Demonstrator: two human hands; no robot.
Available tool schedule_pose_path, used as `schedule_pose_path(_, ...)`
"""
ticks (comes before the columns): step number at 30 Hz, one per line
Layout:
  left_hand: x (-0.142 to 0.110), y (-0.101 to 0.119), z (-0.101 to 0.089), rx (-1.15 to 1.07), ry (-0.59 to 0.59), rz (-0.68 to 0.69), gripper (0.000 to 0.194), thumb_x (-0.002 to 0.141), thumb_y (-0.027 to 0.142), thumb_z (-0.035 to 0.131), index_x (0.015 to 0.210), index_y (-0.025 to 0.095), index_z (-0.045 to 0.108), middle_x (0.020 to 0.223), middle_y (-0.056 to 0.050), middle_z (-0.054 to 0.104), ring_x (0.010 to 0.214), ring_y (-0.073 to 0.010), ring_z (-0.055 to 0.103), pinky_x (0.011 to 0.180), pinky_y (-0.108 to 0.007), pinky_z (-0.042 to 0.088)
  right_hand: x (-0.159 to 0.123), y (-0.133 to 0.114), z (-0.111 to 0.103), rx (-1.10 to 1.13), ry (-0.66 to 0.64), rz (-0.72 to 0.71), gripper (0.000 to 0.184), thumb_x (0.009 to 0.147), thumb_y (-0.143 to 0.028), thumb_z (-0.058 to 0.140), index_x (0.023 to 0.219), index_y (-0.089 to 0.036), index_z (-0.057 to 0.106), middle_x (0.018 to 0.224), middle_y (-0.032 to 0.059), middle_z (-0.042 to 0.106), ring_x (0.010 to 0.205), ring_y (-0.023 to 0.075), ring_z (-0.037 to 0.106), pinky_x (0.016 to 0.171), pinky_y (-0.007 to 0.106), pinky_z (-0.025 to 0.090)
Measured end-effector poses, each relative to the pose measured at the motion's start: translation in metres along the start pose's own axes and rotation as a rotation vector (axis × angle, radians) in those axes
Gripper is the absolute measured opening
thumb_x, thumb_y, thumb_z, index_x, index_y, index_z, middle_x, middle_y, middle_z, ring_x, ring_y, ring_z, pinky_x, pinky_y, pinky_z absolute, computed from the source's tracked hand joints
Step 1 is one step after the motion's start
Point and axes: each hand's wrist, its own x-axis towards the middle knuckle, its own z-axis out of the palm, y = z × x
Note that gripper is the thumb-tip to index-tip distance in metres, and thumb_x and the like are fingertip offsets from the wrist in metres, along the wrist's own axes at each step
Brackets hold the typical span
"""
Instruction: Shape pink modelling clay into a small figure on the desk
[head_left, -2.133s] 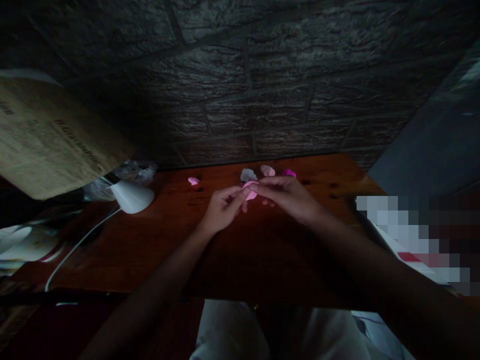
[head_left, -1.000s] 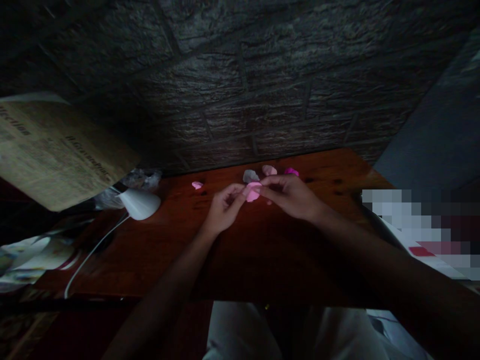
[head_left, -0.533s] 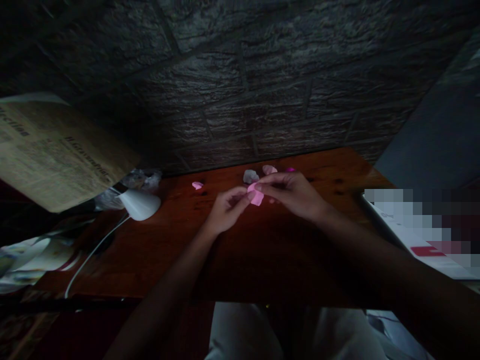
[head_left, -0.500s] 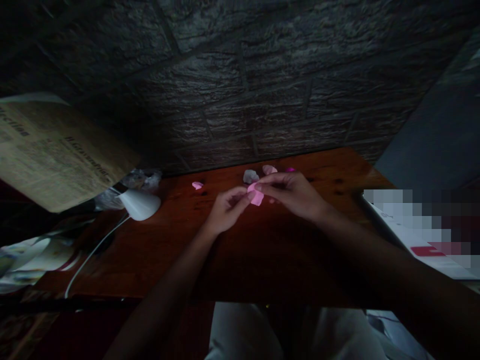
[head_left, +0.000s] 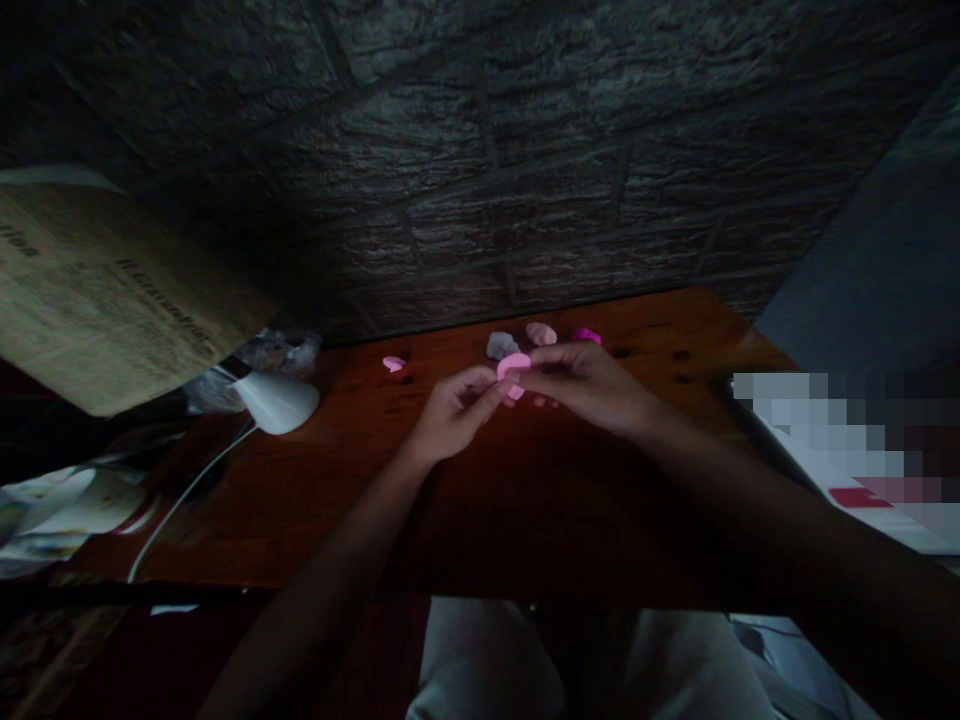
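Observation:
Both hands meet over the middle of a reddish wooden table [head_left: 465, 500]. My left hand [head_left: 454, 410] and my right hand [head_left: 592, 385] pinch one small pink paper piece [head_left: 514, 368] between their fingertips, holding it just above the wood. Behind the hands lie a whitish folded piece [head_left: 499, 345], a pale pink piece [head_left: 541, 333] and a bright magenta piece [head_left: 586, 336]. Another small pink piece [head_left: 393, 363] lies alone further left.
A white lamp head [head_left: 276, 402] with its white cable [head_left: 180, 495] rests at the table's left, beside crumpled clear plastic [head_left: 277, 350]. A brown cardboard box [head_left: 97, 290] hangs over the left. Papers [head_left: 847, 480] lie at the right edge. A dark stone wall [head_left: 487, 160] backs the table.
The pink piece has been turned between my fingertips and now shows a rounder face, held slightly higher. Both hands stay in nearly the same place; the view shifted a little.

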Motion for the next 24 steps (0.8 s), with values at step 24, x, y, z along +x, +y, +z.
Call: schedule_pose_path(24, 0.0015, 0.0, -0.0038, 0.022, 0.068, 0.068, 0.021, 0.089, 0.035, 0.069, 0.078, 0.017, 0.069, 0.068, 0.0, 0.066, 0.058, -0.0089, 0.053, 0.053, -0.023, 0.04, 0.0008, 0.0049, 0.0033, -0.015, 0.089, -0.042, 0.028, 0.082, -0.047, 0.074, 0.085, -0.02, 0.075, 0.079, 0.0019, 0.072, 0.064, 0.0122, 0.059, 0.059, 0.028, 0.049)
